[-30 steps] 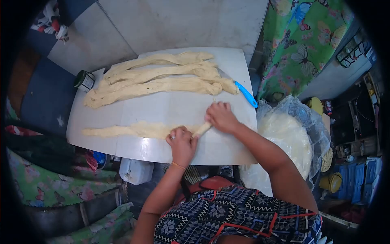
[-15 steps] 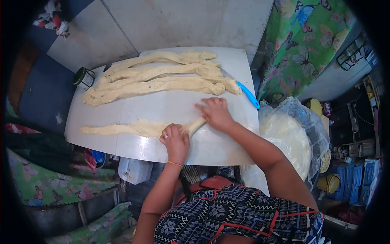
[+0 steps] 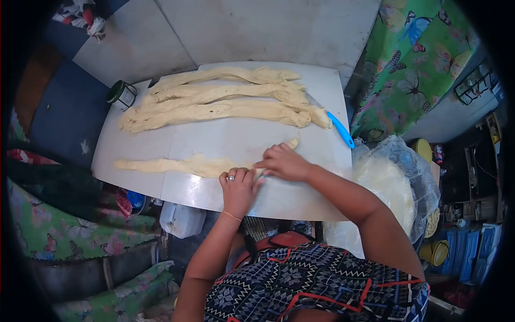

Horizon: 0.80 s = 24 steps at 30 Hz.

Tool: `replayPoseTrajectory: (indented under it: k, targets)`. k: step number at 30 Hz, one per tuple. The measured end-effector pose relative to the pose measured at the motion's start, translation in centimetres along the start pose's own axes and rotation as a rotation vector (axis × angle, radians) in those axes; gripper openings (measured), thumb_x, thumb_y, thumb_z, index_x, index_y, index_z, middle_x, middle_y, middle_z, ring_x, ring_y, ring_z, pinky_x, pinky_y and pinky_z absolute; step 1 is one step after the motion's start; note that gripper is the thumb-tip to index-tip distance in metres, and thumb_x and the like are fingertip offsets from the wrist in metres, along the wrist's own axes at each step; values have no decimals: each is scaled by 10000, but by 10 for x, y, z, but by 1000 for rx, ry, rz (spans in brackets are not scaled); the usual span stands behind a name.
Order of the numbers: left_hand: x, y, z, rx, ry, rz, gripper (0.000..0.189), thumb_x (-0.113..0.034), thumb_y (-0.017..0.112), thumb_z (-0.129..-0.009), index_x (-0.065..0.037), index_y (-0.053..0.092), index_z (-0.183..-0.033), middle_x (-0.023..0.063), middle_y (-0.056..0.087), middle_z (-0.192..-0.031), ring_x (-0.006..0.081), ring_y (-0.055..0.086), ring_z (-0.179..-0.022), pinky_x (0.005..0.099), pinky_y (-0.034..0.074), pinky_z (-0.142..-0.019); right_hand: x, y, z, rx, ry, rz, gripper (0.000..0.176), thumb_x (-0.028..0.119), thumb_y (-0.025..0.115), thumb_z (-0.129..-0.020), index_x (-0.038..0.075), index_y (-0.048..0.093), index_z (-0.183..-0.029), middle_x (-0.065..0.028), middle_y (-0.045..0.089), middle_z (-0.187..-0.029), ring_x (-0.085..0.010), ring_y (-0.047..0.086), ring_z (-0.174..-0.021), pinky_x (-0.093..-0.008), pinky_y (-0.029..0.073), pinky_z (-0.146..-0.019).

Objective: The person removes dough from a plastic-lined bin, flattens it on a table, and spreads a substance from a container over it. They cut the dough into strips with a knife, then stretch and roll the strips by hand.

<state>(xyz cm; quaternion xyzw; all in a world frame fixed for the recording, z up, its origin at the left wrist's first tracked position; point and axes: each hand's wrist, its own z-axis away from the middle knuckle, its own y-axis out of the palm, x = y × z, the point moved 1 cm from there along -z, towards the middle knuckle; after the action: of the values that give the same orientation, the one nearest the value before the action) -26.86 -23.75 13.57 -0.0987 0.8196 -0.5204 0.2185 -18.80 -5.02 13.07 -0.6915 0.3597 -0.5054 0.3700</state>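
A long, thin strip of pale dough [image 3: 182,165] lies along the near part of the white table. My left hand [image 3: 238,188], with a ring on one finger, is closed on the strip's near edge. Right beside it, my right hand [image 3: 285,162] has its fingers curled over the same dough. The dough's right end pokes out beyond that hand, angled up and away. What lies under the fingers is hidden. Farther back, several thick dough rolls [image 3: 214,111] rest side by side. A blue-handled knife [image 3: 341,130] lies at their right end, its blade partly covered.
The white tabletop [image 3: 214,140] has a curved near edge close to my body. A dark green jar [image 3: 121,95] stands at its back left. Right of the table is a large plastic-wrapped pale mass [image 3: 383,185]. Below the near edge sits a white jug [image 3: 182,219].
My right hand has moved left and closer to my left hand, its spread fingers now curled onto the dough. The dough's right end shows beyond it. The whole view has shifted slightly.
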Motion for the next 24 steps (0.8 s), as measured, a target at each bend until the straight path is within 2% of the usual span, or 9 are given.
replayPoseTrajectory:
  k: [3, 7, 11, 13, 15, 16, 20, 22, 24]
  targets:
    - [9, -11, 2, 22, -6, -35, 242, -251, 660, -770, -100, 653, -959, 47, 570, -942, 238, 494, -992, 456, 296, -888, -16, -6, -5, -59, 182, 137, 312, 340, 553, -879, 239, 634, -1163, -44, 539, -935, -224, 489, -969, -383, 337, -865]
    - [23, -6, -7, -177, -269, -16, 218, -235, 655, -780, -94, 654, -947, 49, 578, -933, 238, 504, -983, 462, 307, -877, -15, 4, -37, -381, 328, 259, 319, 295, 575, -864, 243, 627, -1174, -44, 537, -948, -222, 487, -952, -373, 341, -838]
    - [27, -11, -1, -18, -11, 10, 190, -211, 652, -782, -83, 635, -921, 77, 592, -926, 250, 525, -937, 426, 335, -869, -2, 2, -23, -88, -130, -22, 325, 306, 601, -846, 217, 633, -1157, -31, 550, -946, -220, 489, -958, -373, 346, -834]
    - [26, -21, 3, 22, -29, -17, 177, -211, 654, -782, -81, 630, -900, 87, 594, -938, 255, 523, -941, 435, 331, -879, -16, -2, -26, -11, -87, -69, 309, 315, 603, -845, 205, 637, -1132, -36, 550, -951, -222, 487, -976, -370, 344, -848]
    - [35, -24, -1, 23, -155, 15, 191, -223, 661, -778, -83, 632, -906, 83, 592, -938, 259, 522, -942, 437, 325, -885, -22, -9, -33, -31, 226, 105, 290, 322, 597, -853, 187, 633, -1107, -39, 547, -948, -225, 490, -988, -369, 342, -866]
    - [39, -25, -2, 26, -270, 46, 206, -234, 668, -774, -85, 633, -912, 79, 590, -938, 262, 522, -942, 438, 318, -891, -28, 2, -41, -235, 259, 203, 277, 335, 591, -860, 173, 628, -1082, -39, 546, -951, -226, 496, -983, -373, 341, -867]
    - [44, -15, -7, -263, -366, -12, 228, -263, 671, -776, -80, 637, -908, 68, 588, -927, 275, 499, -970, 442, 298, -894, -17, 7, -64, -393, 216, 161, 273, 339, 588, -862, 165, 626, -1069, -36, 548, -933, -227, 501, -968, -379, 345, -844]
    - [48, -15, 2, 20, -76, 29, 243, -256, 670, -777, -77, 637, -938, 91, 574, -966, 295, 475, -999, 443, 283, -898, -7, 8, -53, -52, -152, -36, 254, 327, 593, -855, 163, 627, -1047, -38, 554, -911, -228, 502, -972, -388, 349, -840]
    - [53, -24, 13, 43, -92, 35, 236, -240, 656, -789, -77, 634, -957, 98, 573, -976, 298, 476, -1002, 442, 284, -901, -17, 1, -48, 11, -80, -61, 248, 325, 598, -851, 159, 627, -1034, -39, 555, -919, -231, 502, -974, -393, 351, -844]
